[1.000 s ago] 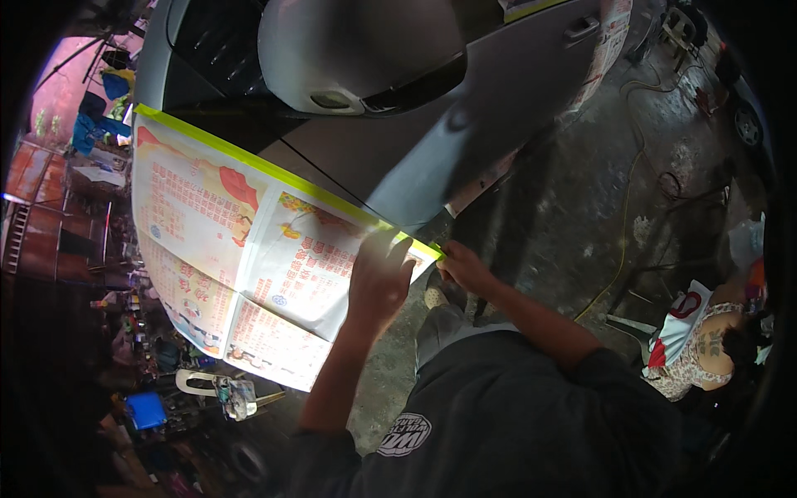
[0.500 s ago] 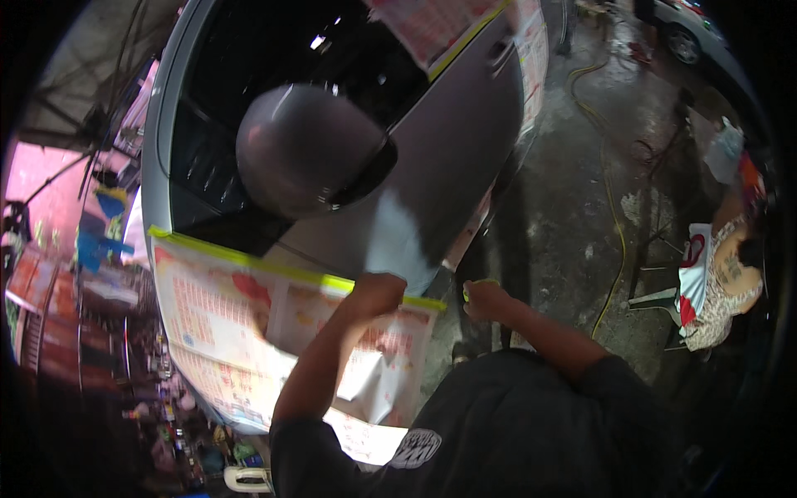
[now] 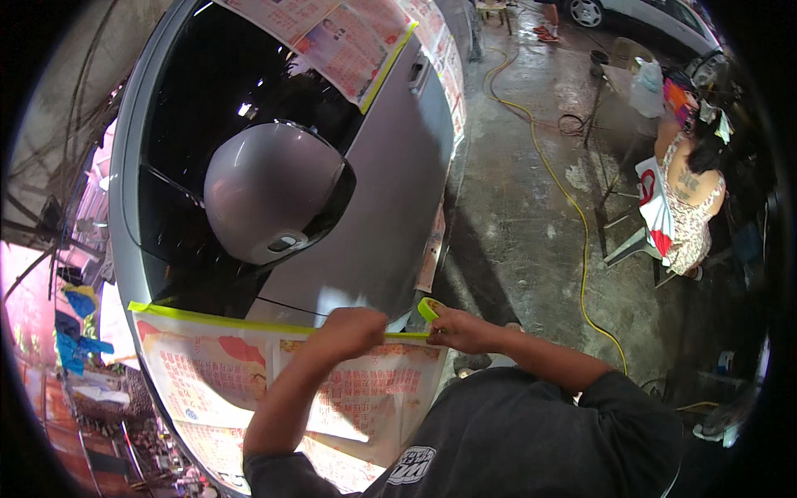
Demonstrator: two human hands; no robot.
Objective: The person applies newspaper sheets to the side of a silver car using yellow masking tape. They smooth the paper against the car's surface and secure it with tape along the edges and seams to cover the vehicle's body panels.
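Note:
My right hand [image 3: 463,331] is closed round a roll of yellow-green masking tape [image 3: 427,310] near the front corner of a grey car door [image 3: 390,166]. My left hand [image 3: 350,330] is a fist over the taped top edge of the masking newspaper [image 3: 216,365]; whether its fingers pinch anything is hidden. A strip of the same tape [image 3: 207,320] runs along that edge, passes under my left hand and shows again between the two hands. The paper hangs over the car's front side below the strip. Beyond my left hand the grey side mirror [image 3: 270,187] juts out.
More newspaper [image 3: 332,41], edged with yellow-green tape, covers the car's rear part. On the concrete floor [image 3: 515,224] a yellow hose [image 3: 584,249] winds along. A person [image 3: 687,199] sits at the right near a small table. A second car [image 3: 647,25] stands far right.
My view has shifted, so the car sits further left and the seated person shows more fully. My right hand has come nearer the paper's taped edge; my left hand remains at that edge.

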